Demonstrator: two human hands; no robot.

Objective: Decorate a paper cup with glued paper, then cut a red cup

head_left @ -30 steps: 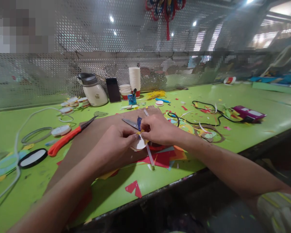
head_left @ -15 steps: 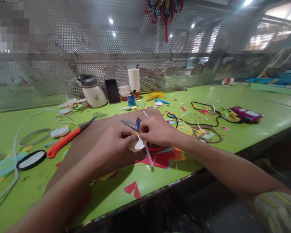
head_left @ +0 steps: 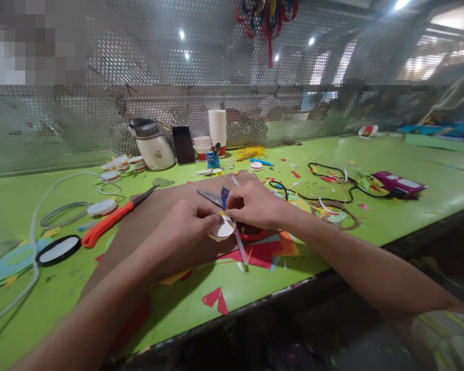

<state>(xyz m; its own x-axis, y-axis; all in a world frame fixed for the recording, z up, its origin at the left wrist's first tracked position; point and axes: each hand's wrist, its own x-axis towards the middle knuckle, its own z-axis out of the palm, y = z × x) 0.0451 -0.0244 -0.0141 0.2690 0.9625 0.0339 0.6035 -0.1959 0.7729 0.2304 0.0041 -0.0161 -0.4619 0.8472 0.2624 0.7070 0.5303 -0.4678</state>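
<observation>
Both hands were pinched on a small round white paper disc [head_left: 223, 229] over the brown cardboard sheet [head_left: 158, 216]: left hand [head_left: 185, 232] gripped its edge, right hand [head_left: 253, 205] nipped the top. Glossy red paper scraps [head_left: 261, 252] lay underneath.

– Surface?
– Green worktop [head_left: 371, 154], littered with paper scraps. A brown sheet [head_left: 154, 216] lies across its near middle.
– Left side?
– Orange-handled scissors [head_left: 112, 219], a black-rimmed disc [head_left: 59, 250], a white cord [head_left: 34, 226].
– Rear and right?
– A white jug [head_left: 152, 147], stacked cups [head_left: 217, 129], a phone [head_left: 183, 144], a black cable [head_left: 332, 190], a purple case [head_left: 399, 183].
</observation>
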